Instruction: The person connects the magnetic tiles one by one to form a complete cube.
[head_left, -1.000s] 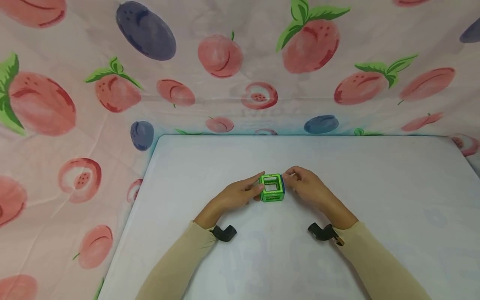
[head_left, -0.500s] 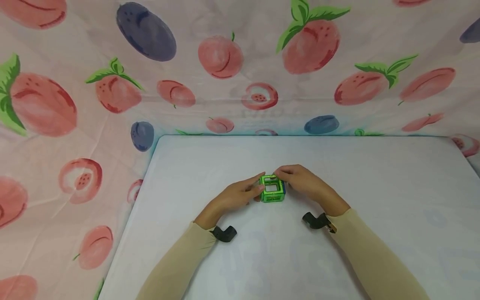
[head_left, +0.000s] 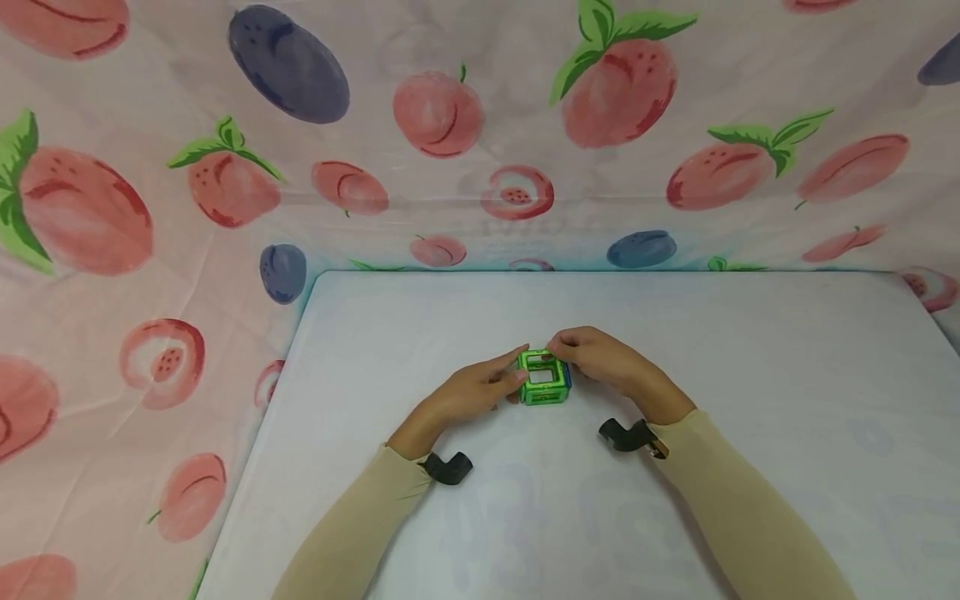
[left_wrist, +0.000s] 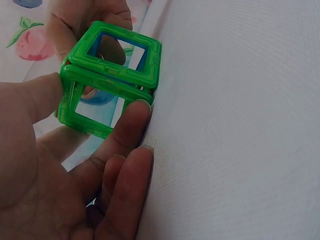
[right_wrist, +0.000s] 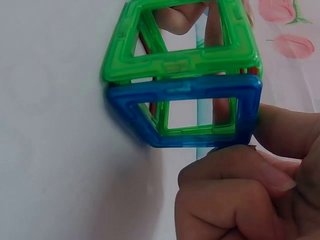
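Observation:
A hollow cube of magnetic tiles (head_left: 555,392) stands on the white table between both hands. Its visible frames are mostly green, with a blue magnetic tile (right_wrist: 182,91) on the right side. Strips of red show inside it in the right wrist view. My left hand (head_left: 471,390) grips the left side, thumb at the top edge and fingers lower down, as the left wrist view shows. At the back right upper corner, my right hand (head_left: 603,358) pinches the cube with thumb and index finger. Its other fingers (right_wrist: 225,205) are curled beside the blue tile.
The white table (head_left: 750,358) stretches around the cube on every side. A fruit-print cloth (head_left: 450,200) hangs behind it and along the left. Each wrist carries a small black camera mount (head_left: 447,468) over a beige sleeve (head_left: 345,525).
My right hand has moved left and slightly back, from the blue side to the cube's back right upper corner. The left hand and the cube have stayed almost where they were.

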